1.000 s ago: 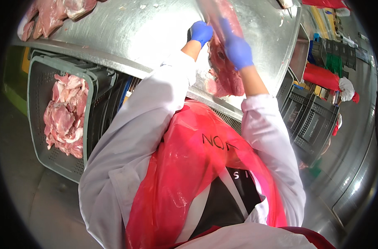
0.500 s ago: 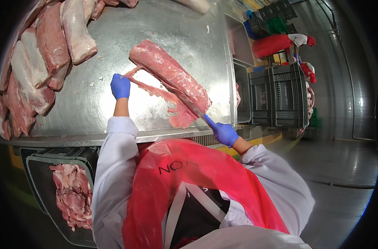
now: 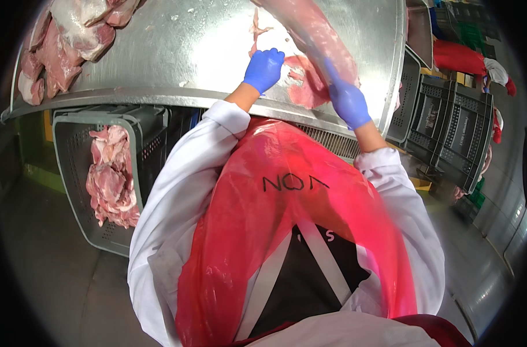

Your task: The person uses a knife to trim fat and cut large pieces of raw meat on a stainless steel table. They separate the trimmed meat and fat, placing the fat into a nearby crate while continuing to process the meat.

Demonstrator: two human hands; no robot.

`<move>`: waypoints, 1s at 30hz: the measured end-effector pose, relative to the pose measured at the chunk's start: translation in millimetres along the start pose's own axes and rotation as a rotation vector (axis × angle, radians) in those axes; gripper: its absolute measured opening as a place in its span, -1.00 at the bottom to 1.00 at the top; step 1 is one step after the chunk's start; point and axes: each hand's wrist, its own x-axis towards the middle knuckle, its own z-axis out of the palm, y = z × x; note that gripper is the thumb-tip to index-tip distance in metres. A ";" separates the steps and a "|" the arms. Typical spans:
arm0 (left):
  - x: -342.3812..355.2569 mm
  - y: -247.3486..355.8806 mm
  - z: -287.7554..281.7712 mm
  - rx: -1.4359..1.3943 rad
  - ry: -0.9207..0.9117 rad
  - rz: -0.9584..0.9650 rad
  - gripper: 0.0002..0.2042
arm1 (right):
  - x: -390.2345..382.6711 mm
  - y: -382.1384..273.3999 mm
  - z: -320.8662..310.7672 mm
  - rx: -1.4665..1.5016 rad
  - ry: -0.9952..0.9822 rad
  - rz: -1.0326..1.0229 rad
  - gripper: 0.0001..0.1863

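A: Standing at a steel table, a worker in a white coat and red apron handles a long cut of raw meat. Both hands wear blue gloves.

B: Where does the cut lie?

A: It lies slantwise across the table's far right part, running from the top edge of the picture down toward the right hand. Its lower end spreads into a flatter red flap just beside that hand.

B: What are the hands doing?

A: The right hand lies against the cut's lower end, with one finger stretched up along the meat. The picture is blurred there, and I cannot tell whether the fingers close around anything. The left hand sits on the table with its fingers curled down, pressing at a thin strip of trimming left of the cut. Whether it pinches the strip is hard to tell.

B: And around them?

A: More slabs of meat are piled at the table's left end. Below the table's edge, on the left, a grey crate holds pieces of meat. Dark crates stand stacked at the right.
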 end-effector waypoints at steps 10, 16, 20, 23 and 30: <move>-53.5 -0.1 -33.2 -0.065 0.002 -0.203 -0.91 | -196.7 103.6 -4.8 -0.223 -0.345 0.009 0.02; -40.2 45.9 -56.7 0.006 0.023 -0.226 -0.89 | -97.4 37.6 3.3 0.037 -0.109 -0.060 -0.16; -27.8 61.8 -96.5 0.077 0.001 -0.014 -0.88 | -53.2 20.2 29.2 0.112 -0.154 -0.010 -0.20; -37.3 47.9 -134.4 0.252 -0.044 -0.025 -0.81 | -94.1 72.8 33.9 0.108 -0.268 -0.034 -0.17; -128.4 132.7 -289.7 0.112 0.223 -0.105 -0.77 | -161.5 144.1 19.6 -0.116 -0.299 -0.079 -0.11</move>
